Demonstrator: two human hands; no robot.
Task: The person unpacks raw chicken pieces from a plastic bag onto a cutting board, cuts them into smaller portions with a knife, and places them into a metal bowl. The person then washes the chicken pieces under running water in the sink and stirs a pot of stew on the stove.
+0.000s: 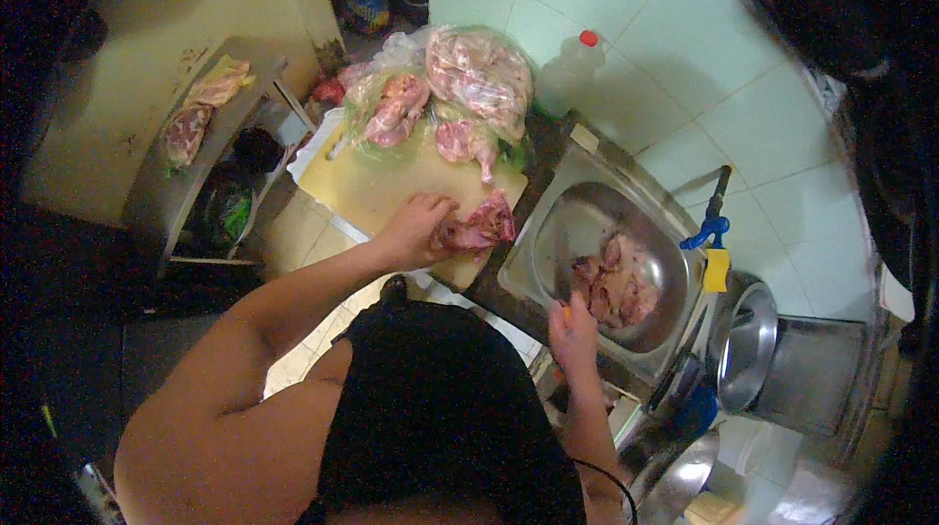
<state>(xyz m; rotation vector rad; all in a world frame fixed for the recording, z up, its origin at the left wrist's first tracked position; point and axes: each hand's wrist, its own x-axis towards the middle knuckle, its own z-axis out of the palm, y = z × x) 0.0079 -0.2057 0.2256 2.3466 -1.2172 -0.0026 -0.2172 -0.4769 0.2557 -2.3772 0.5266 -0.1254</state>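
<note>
My left hand [419,230] grips a piece of raw poultry [480,224] near the right edge of a yellowish cutting board [381,177]. Over the near rim of the sink, my right hand [574,334] is closed on a knife [562,261], its blade pointing away from me and its handle mostly hidden by my fingers. Beyond the held piece, a raw chicken leg [466,142] lies on the board. Another raw piece [397,111] rests on a greenish plastic bag. A clear plastic bag [480,78] full of raw poultry is at the far side. More pieces [627,283] lie in the steel sink [539,232].
Right of the sink are a blue-handled tap [708,232], a yellow sponge [717,270] and a steel basin [748,349]. A red-capped jug [572,74] stands by the tiled wall. Raw pieces [189,130] lie on a ledge [253,78] at left.
</note>
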